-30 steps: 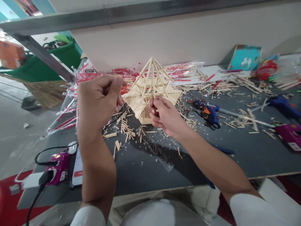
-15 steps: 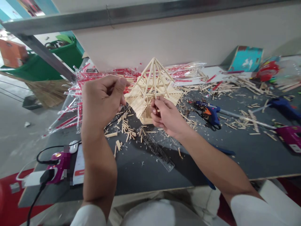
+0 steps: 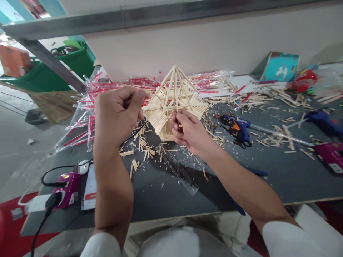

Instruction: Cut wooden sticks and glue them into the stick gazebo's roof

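Stick model (image 3: 174, 103) stands upright, apex up, right hand (image 3: 189, 132) pinching it.

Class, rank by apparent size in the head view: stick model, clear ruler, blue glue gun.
Largest: stick model. Then clear ruler and blue glue gun look about alike; the ruler lies nearer the camera, so unranked.

The stick model (image 3: 171, 103) stands on the table (image 3: 268, 178), ruler (image 3: 178, 171) before it, glue gun (image 3: 238, 128) to its right.

Whatever the left hand (image 3: 118, 114) pinches is hidden inside its own curled grip.
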The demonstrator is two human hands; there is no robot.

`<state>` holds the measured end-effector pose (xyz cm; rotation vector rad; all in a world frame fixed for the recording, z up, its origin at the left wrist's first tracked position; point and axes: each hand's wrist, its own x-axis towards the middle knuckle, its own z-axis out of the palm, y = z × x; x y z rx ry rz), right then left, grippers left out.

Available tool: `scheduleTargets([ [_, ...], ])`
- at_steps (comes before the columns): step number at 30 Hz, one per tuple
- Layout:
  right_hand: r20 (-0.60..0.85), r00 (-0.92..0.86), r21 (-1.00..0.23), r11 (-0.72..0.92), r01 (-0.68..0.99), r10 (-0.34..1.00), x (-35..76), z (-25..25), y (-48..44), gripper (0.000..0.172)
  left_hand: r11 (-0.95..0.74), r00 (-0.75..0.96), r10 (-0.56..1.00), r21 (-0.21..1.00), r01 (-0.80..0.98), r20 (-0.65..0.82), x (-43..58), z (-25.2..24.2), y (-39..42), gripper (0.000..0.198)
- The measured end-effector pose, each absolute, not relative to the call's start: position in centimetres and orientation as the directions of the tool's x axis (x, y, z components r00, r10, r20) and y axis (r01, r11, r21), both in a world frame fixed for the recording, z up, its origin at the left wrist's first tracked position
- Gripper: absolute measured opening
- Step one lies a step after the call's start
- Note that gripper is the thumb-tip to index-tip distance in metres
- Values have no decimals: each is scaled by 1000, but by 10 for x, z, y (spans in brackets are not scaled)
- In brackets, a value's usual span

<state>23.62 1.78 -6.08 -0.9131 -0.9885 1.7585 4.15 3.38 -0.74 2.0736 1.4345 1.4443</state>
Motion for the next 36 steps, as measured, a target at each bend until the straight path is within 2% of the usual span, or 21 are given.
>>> scheduleTargets([
  [7,-161,-333,-899,-277,-338,929,236,-62,19,19,-480,40,821,651,588,569,40,-8,34,21],
  [13,-245,-348,-862,-367,-349,905,237,-50,10,15,-470,55,827,635,613,559,48,-4,26,24],
  [18,-292,-408,-835,-439,-333,865,238,-46,-4,17,-488,133,831,593,640,540,61,-2,14,25],
  [28,-348,-516,-768,-554,-322,782,252,-60,-35,19,-624,336,727,373,687,599,77,7,-16,24],
  [33,-364,-509,-818,-529,-227,780,256,-54,-59,15,-669,438,694,287,686,572,86,8,-37,26],
  [34,-361,-511,-839,-511,-188,780,258,-54,-63,15,-676,464,678,235,698,570,87,7,-41,26],
  [36,-324,-503,-905,-418,-82,801,264,-58,-69,19,-692,555,623,57,720,551,88,4,-48,22],
])
